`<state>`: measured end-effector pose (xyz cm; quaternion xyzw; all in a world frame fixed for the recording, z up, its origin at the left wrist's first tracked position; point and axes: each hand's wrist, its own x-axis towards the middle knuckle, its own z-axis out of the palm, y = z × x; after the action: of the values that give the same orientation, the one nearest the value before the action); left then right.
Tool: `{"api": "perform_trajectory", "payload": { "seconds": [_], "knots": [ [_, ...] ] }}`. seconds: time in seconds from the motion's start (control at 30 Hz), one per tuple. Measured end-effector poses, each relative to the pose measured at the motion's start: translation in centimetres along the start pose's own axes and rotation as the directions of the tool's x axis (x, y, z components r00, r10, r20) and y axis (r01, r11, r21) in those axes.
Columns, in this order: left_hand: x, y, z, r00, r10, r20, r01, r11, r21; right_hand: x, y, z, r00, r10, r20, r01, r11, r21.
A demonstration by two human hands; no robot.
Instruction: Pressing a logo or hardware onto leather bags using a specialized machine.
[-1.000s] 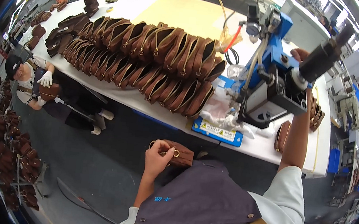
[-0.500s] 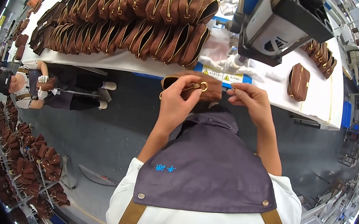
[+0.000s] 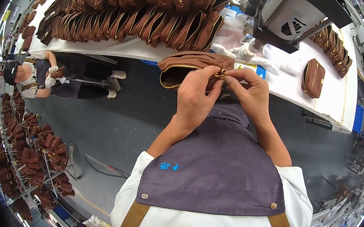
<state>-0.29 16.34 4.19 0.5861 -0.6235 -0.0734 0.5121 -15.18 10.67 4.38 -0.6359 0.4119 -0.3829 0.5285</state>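
Observation:
I hold a brown zip pouch (image 3: 186, 65) with a gold zipper in front of my chest, its mouth partly open. My left hand (image 3: 197, 98) grips the pouch body from below, thumb and fingers near the zipper. My right hand (image 3: 248, 91) pinches the gold zipper pull at the pouch's right end. Both hands touch each other at the pull. My grey apron and white sleeves fill the lower middle.
A white worktable (image 3: 291, 87) carries rows of brown pouches (image 3: 147, 19), a single pouch (image 3: 313, 77) at right and a machine (image 3: 289, 18). Another person (image 3: 39, 78) sits at left. Racks of brown pouches (image 3: 26, 159) stand lower left.
My right hand came down from the machine to join the left on the pouch. The pouch now sits higher and closer, with both hands at its zipper pull.

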Motion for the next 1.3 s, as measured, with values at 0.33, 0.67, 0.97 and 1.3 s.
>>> {"api": "perform_trajectory", "payload": {
  "seconds": [0.33,0.67,0.97,1.3],
  "knots": [
    [-1.1,0.5,0.5,0.997,0.059,-0.041,-0.049,0.977,0.206,-0.2,-0.8,1.0,0.990,-0.137,0.027,0.140,0.984,-0.113],
    [0.3,0.4,0.5,0.918,0.034,0.395,0.060,0.972,-0.225,1.3,-0.8,-5.7,0.881,-0.037,0.472,0.100,0.989,-0.109],
    [4.7,-0.9,2.8,0.620,0.138,0.772,0.265,0.889,-0.372,4.1,1.8,-8.4,0.688,0.120,0.716,0.141,0.945,-0.294],
    [7.9,-5.4,6.1,0.810,0.095,0.579,0.131,0.933,-0.336,5.0,2.8,-7.4,0.954,0.064,0.294,0.017,0.965,-0.263]
  ]
}}
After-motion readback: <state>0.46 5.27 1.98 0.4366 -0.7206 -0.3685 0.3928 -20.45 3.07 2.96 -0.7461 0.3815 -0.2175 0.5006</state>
